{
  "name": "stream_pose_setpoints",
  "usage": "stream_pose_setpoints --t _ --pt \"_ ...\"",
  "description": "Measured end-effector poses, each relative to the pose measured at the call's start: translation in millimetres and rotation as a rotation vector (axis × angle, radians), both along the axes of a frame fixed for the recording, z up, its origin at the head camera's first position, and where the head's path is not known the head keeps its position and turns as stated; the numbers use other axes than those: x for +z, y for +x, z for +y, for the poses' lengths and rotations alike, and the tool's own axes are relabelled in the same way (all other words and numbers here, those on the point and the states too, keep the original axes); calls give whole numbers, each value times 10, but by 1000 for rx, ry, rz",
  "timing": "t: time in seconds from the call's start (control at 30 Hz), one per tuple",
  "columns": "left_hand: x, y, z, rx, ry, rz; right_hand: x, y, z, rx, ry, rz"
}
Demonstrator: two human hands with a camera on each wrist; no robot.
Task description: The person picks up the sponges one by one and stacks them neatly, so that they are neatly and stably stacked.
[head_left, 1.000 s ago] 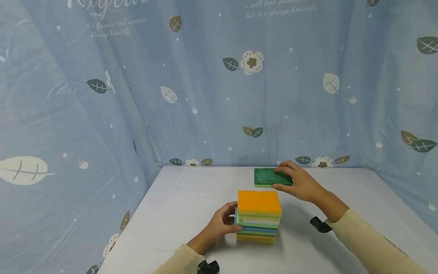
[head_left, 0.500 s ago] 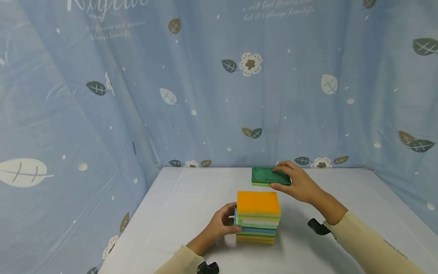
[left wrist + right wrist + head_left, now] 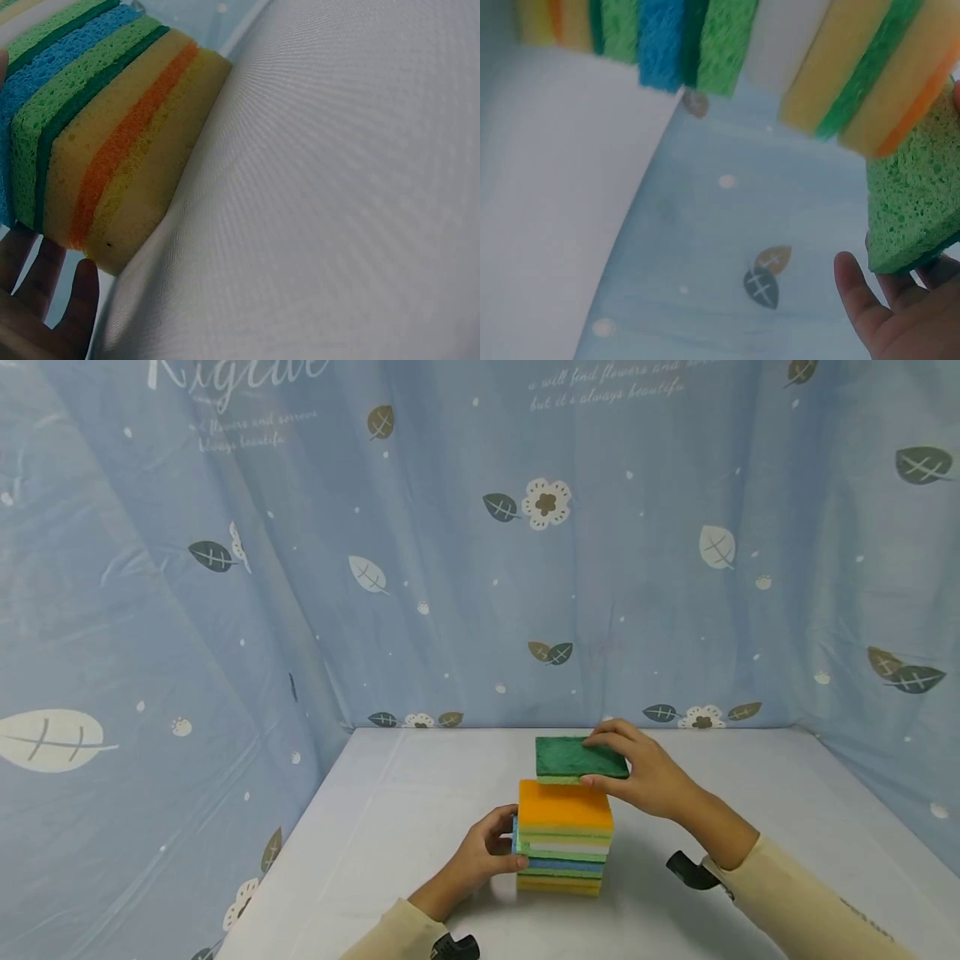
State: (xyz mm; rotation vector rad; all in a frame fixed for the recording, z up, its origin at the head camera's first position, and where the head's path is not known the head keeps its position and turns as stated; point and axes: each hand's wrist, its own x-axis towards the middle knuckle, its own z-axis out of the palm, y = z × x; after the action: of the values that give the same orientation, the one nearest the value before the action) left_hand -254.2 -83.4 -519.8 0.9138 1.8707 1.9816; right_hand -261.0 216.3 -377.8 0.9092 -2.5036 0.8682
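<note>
A stack of several sponges (image 3: 566,865) in yellow, green, blue and white layers stands on the table, topped by an orange face. My left hand (image 3: 480,852) grips the stack's left side, thumb on the front and fingers behind. In the left wrist view, fingertips (image 3: 46,281) show beside the lower layers. My right hand (image 3: 651,772) pinches a sponge (image 3: 561,757) with a dark green top and light green underside, by its right end. That sponge is held above the stack's rear part. In the right wrist view, its porous light green face (image 3: 915,187) is near the stack's orange end.
The table (image 3: 405,827) has a white cover. A blue curtain (image 3: 450,527) with leaf and flower prints hangs behind it and along the sides. A black strap-like device (image 3: 692,870) sits at my right wrist, another (image 3: 456,947) at my left.
My right hand has brought the green sponge left and toward me, from behind the stack to above its rear part. My left hand keeps its place on the stack.
</note>
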Motion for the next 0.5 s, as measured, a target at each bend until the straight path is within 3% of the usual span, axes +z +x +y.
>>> stream_pose_setpoints --t 0.23,0.5 --pt "-5 10 -6 1 9 6 -5 61 -66 29 -24 18" --pt "25 25 -7 4 -1 -12 -25 149 -122 5 -28 15"
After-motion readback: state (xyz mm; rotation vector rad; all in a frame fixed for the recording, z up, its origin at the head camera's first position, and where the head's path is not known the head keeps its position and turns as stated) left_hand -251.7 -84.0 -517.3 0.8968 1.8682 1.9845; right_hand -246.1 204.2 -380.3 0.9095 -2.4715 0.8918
